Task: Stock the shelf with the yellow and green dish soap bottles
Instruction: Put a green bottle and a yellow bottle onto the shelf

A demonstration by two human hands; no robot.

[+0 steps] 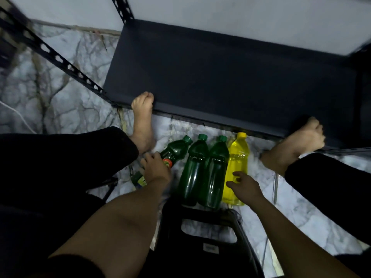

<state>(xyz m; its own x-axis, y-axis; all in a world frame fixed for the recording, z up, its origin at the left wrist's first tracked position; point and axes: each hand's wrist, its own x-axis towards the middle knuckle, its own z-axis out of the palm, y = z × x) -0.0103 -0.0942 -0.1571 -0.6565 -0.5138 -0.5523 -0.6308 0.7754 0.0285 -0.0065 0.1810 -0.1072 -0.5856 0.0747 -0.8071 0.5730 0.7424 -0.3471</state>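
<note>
Left hand [155, 167] grips the leftmost green bottle [176, 149], which lies on the floor. Right hand [245, 186], fingers loosely spread, is over the near half of the yellow bottle [239, 157]. Two more green bottles [193, 167] [215, 169] lie between.

Four bottles [214, 171] on floor [60, 101] before shelf [230, 77]

Glossy plastic bottles [192, 171], matt metal shelf [220, 77]
</note>
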